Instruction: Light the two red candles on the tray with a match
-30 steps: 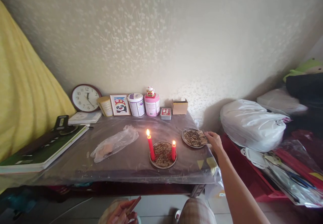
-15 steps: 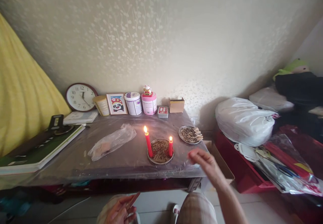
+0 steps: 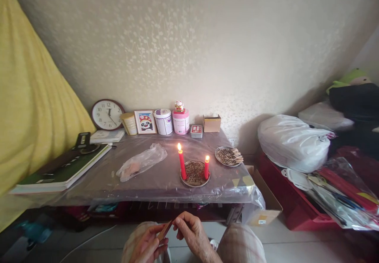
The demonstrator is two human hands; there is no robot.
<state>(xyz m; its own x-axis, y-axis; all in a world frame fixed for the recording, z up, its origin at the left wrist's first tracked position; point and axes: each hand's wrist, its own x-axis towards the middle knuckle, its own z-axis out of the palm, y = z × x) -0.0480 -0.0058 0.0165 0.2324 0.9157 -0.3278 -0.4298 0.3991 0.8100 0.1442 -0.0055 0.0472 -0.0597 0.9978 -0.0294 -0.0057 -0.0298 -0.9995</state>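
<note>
Low over my lap, my left hand (image 3: 149,242) is closed on a thin, flat brown piece (image 3: 166,230) that slants up to the right. My right hand (image 3: 192,231) is beside it, fingers bent and pinched close to the piece's upper end; what they hold, if anything, is hidden. On the table ahead, a tall lit red candle (image 3: 182,165) and a shorter lit red candle (image 3: 206,169) stand in a round metal dish (image 3: 194,183) with a dark, speckled surface. Behind it to the right, a second round dish (image 3: 218,157) holds many small matchstick-like sticks (image 3: 235,156).
A crumpled clear plastic bag (image 3: 145,161) lies on the plastic-covered table (image 3: 148,194). A green book (image 3: 65,166) is at left. A clock (image 3: 108,114), a framed panda picture (image 3: 145,122), tins and a small carton (image 3: 211,123) line the wall. Bags and a red bin (image 3: 296,211) stand right.
My right hand has come from the table's right front edge down to my lap, beside the left hand. The left hand still holds the brown piece. The view has shifted slightly left.
</note>
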